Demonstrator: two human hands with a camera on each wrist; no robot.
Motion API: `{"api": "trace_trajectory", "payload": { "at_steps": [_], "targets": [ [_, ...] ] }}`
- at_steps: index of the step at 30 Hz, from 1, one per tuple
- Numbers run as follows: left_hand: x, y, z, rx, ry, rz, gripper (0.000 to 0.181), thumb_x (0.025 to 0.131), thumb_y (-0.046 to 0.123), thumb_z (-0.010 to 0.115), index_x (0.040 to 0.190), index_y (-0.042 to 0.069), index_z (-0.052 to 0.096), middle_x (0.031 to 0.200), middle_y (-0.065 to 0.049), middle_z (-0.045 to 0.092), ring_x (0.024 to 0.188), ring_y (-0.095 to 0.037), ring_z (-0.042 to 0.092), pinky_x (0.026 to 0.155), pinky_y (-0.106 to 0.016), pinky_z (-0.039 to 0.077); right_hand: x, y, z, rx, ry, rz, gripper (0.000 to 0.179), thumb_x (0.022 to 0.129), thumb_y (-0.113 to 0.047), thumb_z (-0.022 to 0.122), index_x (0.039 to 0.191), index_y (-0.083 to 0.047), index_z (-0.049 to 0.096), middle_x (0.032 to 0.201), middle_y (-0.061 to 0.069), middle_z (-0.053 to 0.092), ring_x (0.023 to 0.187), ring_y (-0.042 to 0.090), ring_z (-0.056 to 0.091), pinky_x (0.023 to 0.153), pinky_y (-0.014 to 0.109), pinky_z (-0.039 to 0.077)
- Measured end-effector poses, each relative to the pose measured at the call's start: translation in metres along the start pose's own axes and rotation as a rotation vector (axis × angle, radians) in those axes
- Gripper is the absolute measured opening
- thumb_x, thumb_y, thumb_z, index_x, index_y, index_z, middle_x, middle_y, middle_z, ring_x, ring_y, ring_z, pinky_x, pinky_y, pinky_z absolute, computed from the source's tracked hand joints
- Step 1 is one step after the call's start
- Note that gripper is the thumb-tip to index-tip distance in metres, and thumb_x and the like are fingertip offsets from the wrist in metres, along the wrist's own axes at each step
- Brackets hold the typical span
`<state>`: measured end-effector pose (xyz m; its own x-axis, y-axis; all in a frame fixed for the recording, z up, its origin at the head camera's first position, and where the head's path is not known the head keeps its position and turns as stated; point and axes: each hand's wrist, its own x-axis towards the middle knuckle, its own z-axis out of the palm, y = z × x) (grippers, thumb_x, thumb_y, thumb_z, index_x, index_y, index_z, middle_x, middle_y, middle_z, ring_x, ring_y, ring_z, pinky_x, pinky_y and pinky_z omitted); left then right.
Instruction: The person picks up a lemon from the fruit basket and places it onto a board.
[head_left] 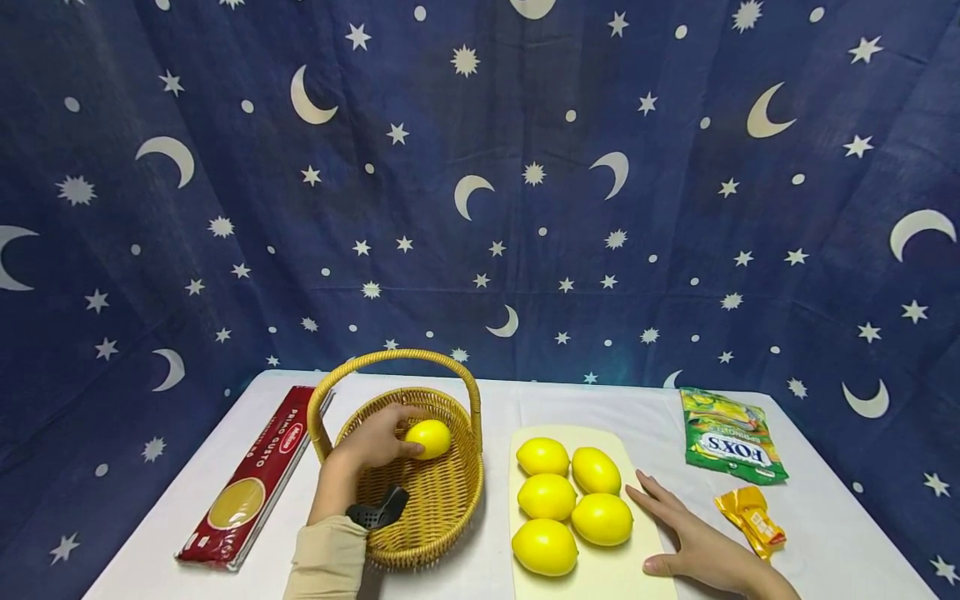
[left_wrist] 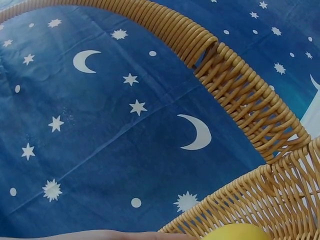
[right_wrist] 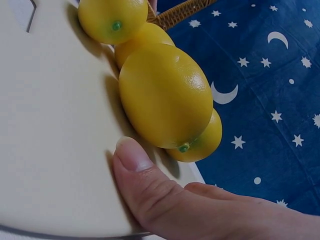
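My left hand (head_left: 377, 439) reaches under the handle of a wicker basket (head_left: 427, 508) and grips a yellow lemon (head_left: 431, 439), thumb on its near side. In the left wrist view only the top of that lemon (left_wrist: 237, 233) shows, at the bottom edge. Several more lemons (head_left: 546, 497) lie grouped on a cream cutting board (head_left: 607, 577) to the right of the basket. My right hand (head_left: 697, 537) rests at the board's right edge with fingers spread. In the right wrist view its thumb (right_wrist: 145, 185) lies on the board, close to a lemon (right_wrist: 165, 95).
A red pasta packet (head_left: 251, 483) lies left of the basket. At the right are a green Fox's sweets bag (head_left: 731, 437) and a small orange packet (head_left: 752, 521). The basket's tall handle (head_left: 397, 354) arches over its opening. A starry blue cloth (head_left: 480, 250) hangs behind the white table.
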<state>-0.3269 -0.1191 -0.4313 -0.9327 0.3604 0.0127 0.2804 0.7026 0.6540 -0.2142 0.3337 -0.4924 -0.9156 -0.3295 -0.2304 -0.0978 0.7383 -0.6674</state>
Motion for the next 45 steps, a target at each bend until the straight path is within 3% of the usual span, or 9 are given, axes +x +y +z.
{"api": "trace_trajectory", "payload": {
  "at_steps": [6, 23, 30, 45],
  "targets": [
    [0.0002, -0.0005, 0.0015, -0.042, -0.056, -0.009, 0.050, 0.078, 0.011, 0.076, 0.125, 0.014, 0.061, 0.120, -0.005, 0.062, 0.109, -0.029, 0.061, 0.095, -0.046, 0.048, 0.0006, -0.0012, 0.0000, 0.002, -0.009, 0.023, 0.093, 0.074, -0.045, 0.074, 0.149, -0.013, 0.030, 0.158, 0.022, 0.003, 0.139, 0.055, 0.005, 0.099, 0.077, 0.014],
    [0.0006, 0.0057, 0.0017, -0.003, -0.150, 0.080, 0.054, 0.075, 0.011, 0.079, 0.125, 0.014, 0.060, 0.118, -0.004, 0.062, 0.108, -0.026, 0.058, 0.094, -0.046, 0.047, 0.0007, -0.0013, 0.0002, 0.007, -0.016, 0.035, 0.093, 0.074, -0.044, 0.074, 0.149, -0.011, 0.029, 0.158, 0.023, 0.003, 0.138, 0.055, 0.003, 0.099, 0.077, 0.013],
    [0.0012, 0.0077, 0.0024, -0.027, -0.152, 0.081, 0.048, 0.074, 0.007, 0.079, 0.118, 0.016, 0.061, 0.115, -0.004, 0.063, 0.107, -0.025, 0.058, 0.092, -0.044, 0.047, 0.0005, -0.0012, 0.0009, 0.031, -0.028, 0.056, 0.094, 0.075, -0.043, 0.075, 0.150, -0.012, 0.028, 0.158, 0.023, 0.001, 0.139, 0.055, 0.000, 0.099, 0.078, 0.012],
    [-0.0016, 0.0090, 0.0013, 0.034, -0.145, 0.106, 0.050, 0.071, 0.006, 0.080, 0.117, 0.017, 0.061, 0.116, -0.006, 0.064, 0.108, -0.025, 0.057, 0.096, -0.045, 0.044, 0.0018, -0.0026, 0.0008, 0.018, -0.021, 0.062, 0.095, 0.073, -0.044, 0.076, 0.149, -0.010, 0.029, 0.157, 0.023, 0.002, 0.139, 0.055, 0.002, 0.099, 0.077, 0.013]
  ]
}}
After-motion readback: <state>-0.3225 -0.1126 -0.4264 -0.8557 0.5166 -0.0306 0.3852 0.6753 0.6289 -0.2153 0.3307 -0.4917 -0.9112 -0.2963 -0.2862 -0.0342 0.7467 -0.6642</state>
